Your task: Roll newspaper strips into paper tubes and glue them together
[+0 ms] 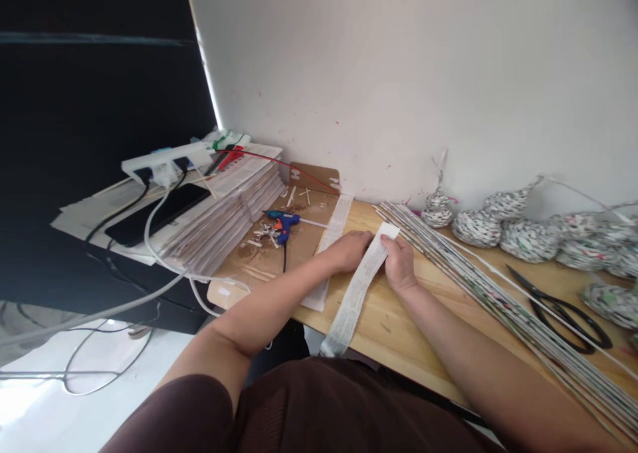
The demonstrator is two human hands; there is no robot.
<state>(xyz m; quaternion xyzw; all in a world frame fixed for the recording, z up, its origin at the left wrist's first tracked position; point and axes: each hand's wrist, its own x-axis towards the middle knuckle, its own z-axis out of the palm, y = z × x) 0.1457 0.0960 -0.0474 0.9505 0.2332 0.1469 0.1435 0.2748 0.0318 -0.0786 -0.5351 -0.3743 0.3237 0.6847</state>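
Wooden table [383, 327] against pale wall [399, 74]. Paper strip [359, 283] slants past table's near edge. Right hand [400, 264] pinches strip's far end, thumb on top; left hand [353, 250] at strip's left side, fingertips hidden, can't tell its grip. Scissors [534, 292], long sticks [478, 280] right of strip. Glue gun [286, 226] left of strip. Woven pieces [528, 239] beyond strip, rightward.

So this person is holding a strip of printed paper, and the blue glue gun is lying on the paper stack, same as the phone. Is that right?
Not quite: the glue gun lies on the cardboard, not on the paper stack; the head view shows it. The phone does lie on the stack, and the strip is being held.
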